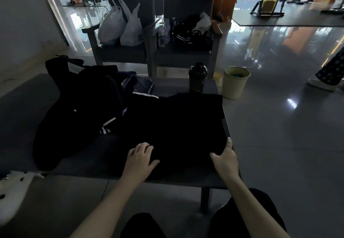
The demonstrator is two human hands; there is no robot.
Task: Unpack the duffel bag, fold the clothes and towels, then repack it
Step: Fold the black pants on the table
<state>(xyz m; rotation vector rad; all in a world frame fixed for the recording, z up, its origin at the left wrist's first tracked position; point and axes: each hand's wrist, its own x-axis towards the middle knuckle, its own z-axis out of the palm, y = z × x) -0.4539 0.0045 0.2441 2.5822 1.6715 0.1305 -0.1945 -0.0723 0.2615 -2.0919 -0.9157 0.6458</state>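
Head view: a person sits at a low dark table (22, 107), both bare arms reaching forward.
Garment: a black garment (176, 122) lies spread flat on the table's right half, directly in front of the person.
Left hand: the left hand (141, 156) rests on the garment's near edge with fingers bent; the cloth is too dark to tell whether they pinch it.
Right hand: the right hand (225, 156) lies at the near right corner, fingers straight and thumb spread, pressing the cloth and grasping nothing.
Duffel bag: the black duffel bag (61, 81) slumps at the table's far left.
Heap: dark clothes with white stripes (111, 120) lie rumpled between bag and garment.
Progress: unpacking looks largely done. Folding seems barely begun, with this garment not yet folded. Repacking is all still ahead.
Nearby: a black shaker bottle (198, 77) stands at the far edge.
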